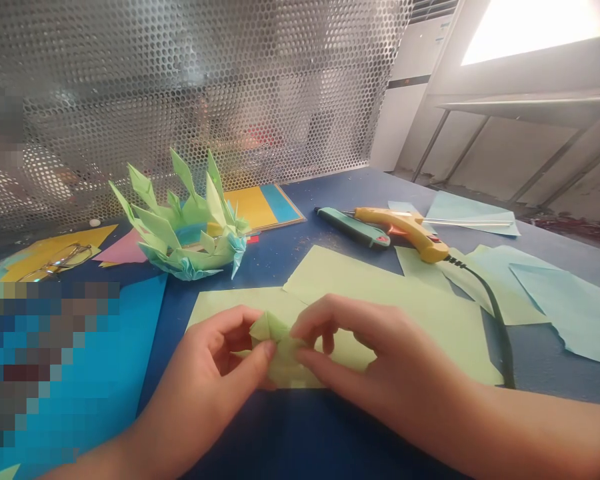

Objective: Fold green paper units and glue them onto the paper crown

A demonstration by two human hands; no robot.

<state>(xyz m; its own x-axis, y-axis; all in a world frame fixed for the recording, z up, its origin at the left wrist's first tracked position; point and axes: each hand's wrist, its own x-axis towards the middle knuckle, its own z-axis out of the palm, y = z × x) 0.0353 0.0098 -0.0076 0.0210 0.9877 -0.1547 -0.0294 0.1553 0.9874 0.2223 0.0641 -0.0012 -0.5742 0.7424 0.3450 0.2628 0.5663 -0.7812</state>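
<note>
A small piece of folded light-green paper (269, 327) is between both hands, above the front of the table. My left hand (230, 360) grips its left side, thumb pressed on the front. At its right edge, my right hand (375, 347) pinches the paper between thumb and fingertips. Light-green paper sheets (410, 300) lie beneath and behind the hands. Farther left stands a ring of folded paper (180, 230), with pointed green pieces rising from it and light-blue folded pieces around its lower edge.
A yellow glue gun (405, 227) lies behind the sheets, its black cord (495, 313) running forward on the right. Beside it rests a green-handled cutter (354, 227). Pale-blue papers (570, 300) lie right; glasses (60, 261) and a blue sheet (120, 347) left. A perforated metal panel (280, 80) stands behind.
</note>
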